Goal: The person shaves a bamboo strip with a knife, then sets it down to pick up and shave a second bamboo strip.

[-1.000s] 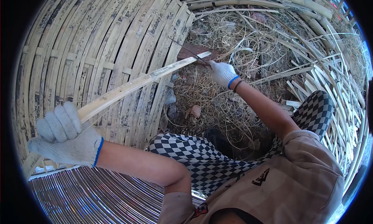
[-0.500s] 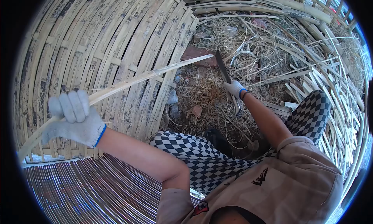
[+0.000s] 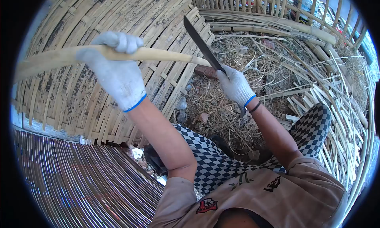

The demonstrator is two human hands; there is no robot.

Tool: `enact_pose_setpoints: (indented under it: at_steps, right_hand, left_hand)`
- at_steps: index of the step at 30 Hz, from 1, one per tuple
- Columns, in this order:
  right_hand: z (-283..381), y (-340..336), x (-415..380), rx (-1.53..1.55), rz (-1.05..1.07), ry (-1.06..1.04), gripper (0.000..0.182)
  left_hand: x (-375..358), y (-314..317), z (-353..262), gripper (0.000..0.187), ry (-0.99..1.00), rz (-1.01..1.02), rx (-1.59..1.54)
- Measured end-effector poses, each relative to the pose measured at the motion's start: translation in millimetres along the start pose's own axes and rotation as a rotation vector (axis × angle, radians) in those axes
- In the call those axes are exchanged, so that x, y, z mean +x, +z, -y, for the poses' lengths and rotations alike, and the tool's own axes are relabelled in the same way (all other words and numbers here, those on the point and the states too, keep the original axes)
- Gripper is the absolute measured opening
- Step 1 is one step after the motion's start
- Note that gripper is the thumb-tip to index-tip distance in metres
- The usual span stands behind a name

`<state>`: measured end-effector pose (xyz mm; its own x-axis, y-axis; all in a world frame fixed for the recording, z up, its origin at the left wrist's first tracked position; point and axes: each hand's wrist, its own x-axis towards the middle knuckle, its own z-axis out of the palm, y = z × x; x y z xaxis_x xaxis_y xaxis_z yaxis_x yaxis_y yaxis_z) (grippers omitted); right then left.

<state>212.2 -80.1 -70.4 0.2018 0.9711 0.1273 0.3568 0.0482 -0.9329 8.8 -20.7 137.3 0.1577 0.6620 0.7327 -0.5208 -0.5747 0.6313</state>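
My left hand (image 3: 118,66), in a white glove with a blue cuff, is wrapped round a long pale bamboo strip (image 3: 162,55). The strip runs from the left edge of the view to my other hand, and its left part is blurred. In my right hand (image 3: 234,85), also gloved, is a long dark-bladed knife (image 3: 201,42), its blade pointing up and to the left. The blade crosses over the strip's right end close to my right glove. Whether blade and strip touch I cannot tell.
A woven bamboo panel (image 3: 59,85) fills the left side. Curly shavings (image 3: 253,58) cover the ground ahead. Split strips (image 3: 340,149) are heaped at the right, and a slatted fence (image 3: 253,2) stands at the back. A striped ribbed surface (image 3: 87,180) lies at lower left.
My left hand has moved up and right with the strip, which now lies nearly level. The knife is raised and has shifted left, and my right hand is higher and nearer the camera.
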Motion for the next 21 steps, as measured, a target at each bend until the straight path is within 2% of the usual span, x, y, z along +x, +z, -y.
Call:
enact_pose_setpoints:
  at_steps: [2,3,7,12,15,21]
  right_hand:
    - [44,-10,-16,-0.003,-0.011,-0.098,0.030]
    - [60,-13,-23,-0.005,-0.014,-0.146,0.028]
    - [96,-21,-38,-0.181,-0.110,-0.360,0.020]
    - [135,-23,-47,-0.248,-0.139,-0.433,0.015]
    - [143,-19,-46,-0.266,-0.176,-0.488,0.014]
    - [154,-12,-39,-0.281,-0.198,-0.477,0.013]
  left_hand:
    - [2,0,0,0.067,0.001,0.012,-0.030]
    - [1,-4,0,0.063,-0.006,0.087,-0.047]
    - [-5,0,4,0.065,0.011,0.031,-0.142]
    - [-13,25,6,0.067,0.041,-0.178,-0.102]
    - [-15,41,2,0.072,0.050,-0.255,0.050]
    - [-15,40,7,0.071,0.045,-0.264,0.018]
